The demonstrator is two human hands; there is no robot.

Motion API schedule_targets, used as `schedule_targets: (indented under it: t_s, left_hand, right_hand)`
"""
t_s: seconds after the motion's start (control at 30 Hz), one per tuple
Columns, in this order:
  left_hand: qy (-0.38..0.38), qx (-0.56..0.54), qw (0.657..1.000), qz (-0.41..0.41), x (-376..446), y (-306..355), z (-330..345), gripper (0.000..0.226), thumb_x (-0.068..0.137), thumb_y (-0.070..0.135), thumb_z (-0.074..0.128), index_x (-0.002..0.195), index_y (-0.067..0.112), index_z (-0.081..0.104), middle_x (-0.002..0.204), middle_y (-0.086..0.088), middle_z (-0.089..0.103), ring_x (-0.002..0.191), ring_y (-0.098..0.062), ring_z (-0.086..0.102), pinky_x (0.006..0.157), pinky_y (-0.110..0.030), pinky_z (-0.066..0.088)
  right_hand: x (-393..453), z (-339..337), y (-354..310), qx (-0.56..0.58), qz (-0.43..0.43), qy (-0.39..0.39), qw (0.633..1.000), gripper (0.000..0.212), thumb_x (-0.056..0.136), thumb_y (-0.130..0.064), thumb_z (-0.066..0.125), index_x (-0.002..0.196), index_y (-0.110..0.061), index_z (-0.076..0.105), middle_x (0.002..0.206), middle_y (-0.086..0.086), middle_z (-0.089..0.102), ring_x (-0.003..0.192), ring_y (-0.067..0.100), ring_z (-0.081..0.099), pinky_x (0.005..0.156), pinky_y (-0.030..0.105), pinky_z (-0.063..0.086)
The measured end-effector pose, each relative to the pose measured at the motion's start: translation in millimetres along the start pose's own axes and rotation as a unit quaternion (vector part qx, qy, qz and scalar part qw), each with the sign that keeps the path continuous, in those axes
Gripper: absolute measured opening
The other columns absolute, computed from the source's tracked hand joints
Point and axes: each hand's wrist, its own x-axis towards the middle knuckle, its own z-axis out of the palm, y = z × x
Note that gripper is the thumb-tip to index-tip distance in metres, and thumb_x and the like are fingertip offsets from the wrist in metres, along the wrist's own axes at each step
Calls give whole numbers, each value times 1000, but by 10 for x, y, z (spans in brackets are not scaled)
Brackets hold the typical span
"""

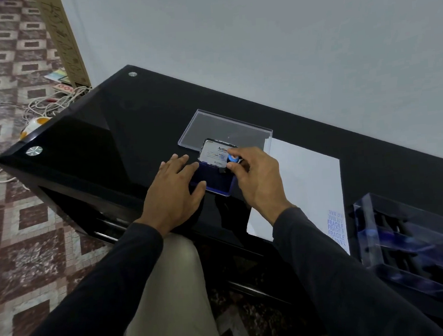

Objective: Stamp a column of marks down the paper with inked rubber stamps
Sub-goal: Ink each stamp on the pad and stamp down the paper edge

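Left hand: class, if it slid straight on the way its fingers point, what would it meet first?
Probably the ink pad's raised lid; the left hand's fingers already rest on the pad's edge, though depth is unclear.

One ink pad (216, 180), one stamp (232, 159), one paper (308, 185).

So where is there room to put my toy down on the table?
The dark table is bare left of the left hand, towards the two metal studs. The paper is blank above the stamped words. It's crowded around the ink pad and the stamp rack.
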Motion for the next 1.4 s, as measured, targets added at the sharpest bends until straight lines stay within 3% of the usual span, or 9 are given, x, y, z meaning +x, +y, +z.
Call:
schedule_targets:
  t_s: [0.17, 0.3, 0.7, 0.93, 1.1, 1.23, 1.4]
  left_hand:
    - [-7, -23, 999, 32, 86, 392, 69, 53, 95, 42, 60, 142, 17, 54, 153, -10, 45, 147, -28, 32, 123, -45, 24]
    - [-18, -41, 998, 48, 134, 742, 159, 51, 97, 47, 55, 141, 21, 54, 152, -4, 44, 142, -21, 36, 114, -41, 38]
    - [-84, -48, 989, 114, 282, 1729, 666, 54, 101, 50, 49, 149, 25, 47, 162, 1, 34, 153, -18, 21, 122, -39, 25]
    - [-115, -27, 986, 119, 354, 2049, 909, 57, 99, 55, 48, 150, 29, 45, 163, 3, 31, 153, -20, 22, 122, -40, 22]
    - [-124, -24, 982, 140, 397, 2100, 1059, 56, 100, 53, 48, 149, 27, 46, 163, 2, 33, 153, -20, 22, 122, -39, 18]
    - [-131, -18, 980, 151, 430, 2098, 1141, 56, 100, 55, 47, 149, 27, 47, 163, 2, 33, 153, -20, 21, 123, -40, 17]
    - [-130, -7, 978, 164, 442, 2061, 1202, 55, 101, 54, 45, 147, 25, 50, 162, 0, 35, 153, -21, 21, 123, -37, 11]
  right_hand:
    - [-102, -343, 184, 3, 18, 46, 999, 23, 87, -11, 71, 110, -17, 72, 104, -1, 67, 88, 12, 63, 83, 27, 55]
    - [-208, -623, 385, -12, 57, 56, 997, 23, 89, -12, 70, 112, -16, 71, 105, 1, 68, 85, 10, 63, 83, 26, 55]
    - [-510, -1425, 968, -61, 122, 104, 985, 25, 89, -15, 71, 114, -16, 71, 108, -2, 66, 87, 8, 62, 86, 20, 52]
    - [-621, -1672, 1244, -102, 143, 97, 980, 22, 89, -13, 72, 111, -13, 73, 105, 2, 67, 91, 9, 60, 76, -2, 36]
    - [-648, -1712, 1380, -126, 147, 77, 978, 28, 89, -20, 72, 116, -14, 72, 109, 1, 68, 93, 10, 62, 88, 14, 44]
    - [-672, -1696, 1436, -130, 142, 66, 979, 29, 87, -20, 73, 115, -14, 72, 107, 0, 68, 89, 7, 60, 89, 16, 48]
    - [-675, -1676, 1470, -130, 126, 54, 982, 28, 85, -18, 76, 112, -12, 74, 105, 2, 70, 91, 13, 65, 91, 30, 54]
